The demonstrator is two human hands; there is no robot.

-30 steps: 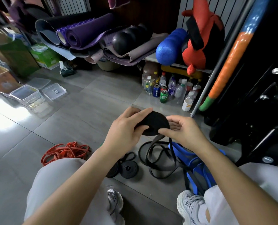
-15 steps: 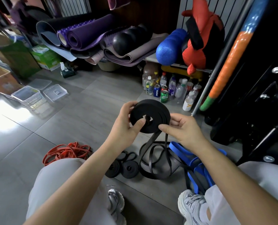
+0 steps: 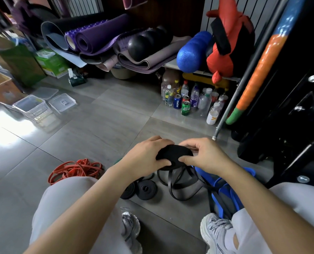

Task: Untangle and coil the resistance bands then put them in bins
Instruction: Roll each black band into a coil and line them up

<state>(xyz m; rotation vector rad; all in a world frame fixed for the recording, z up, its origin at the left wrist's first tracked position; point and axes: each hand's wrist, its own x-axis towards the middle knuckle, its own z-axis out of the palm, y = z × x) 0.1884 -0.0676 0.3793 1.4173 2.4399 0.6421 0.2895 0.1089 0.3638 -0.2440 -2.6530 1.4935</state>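
Between my knees I hold a half-wound black band coil (image 3: pixel 173 154), tilted nearly flat. My left hand (image 3: pixel 145 157) grips its left side with the thumb on top. My right hand (image 3: pixel 202 155) pinches its right edge. The band's loose tail (image 3: pixel 178 182) hangs in loops down to the floor. Two finished black coils (image 3: pixel 143 187) lie on the tiles below my left wrist. A tangle of orange bands (image 3: pixel 73 170) lies by my left knee. Blue bands (image 3: pixel 224 189) are piled by my right foot. Clear plastic bins (image 3: pixel 32 107) stand at the far left.
Rolled yoga mats (image 3: pixel 97 39) and black balls are stacked at the back. Bottles and cans (image 3: pixel 189 101) stand under a shelf holding a blue foam roller (image 3: pixel 192 52). Cardboard boxes sit at the left; a dark equipment rack (image 3: pixel 289 107) stands at the right.
The coil has tipped from facing me upright to nearly flat and dropped lower. Both hands have closed over its edges.
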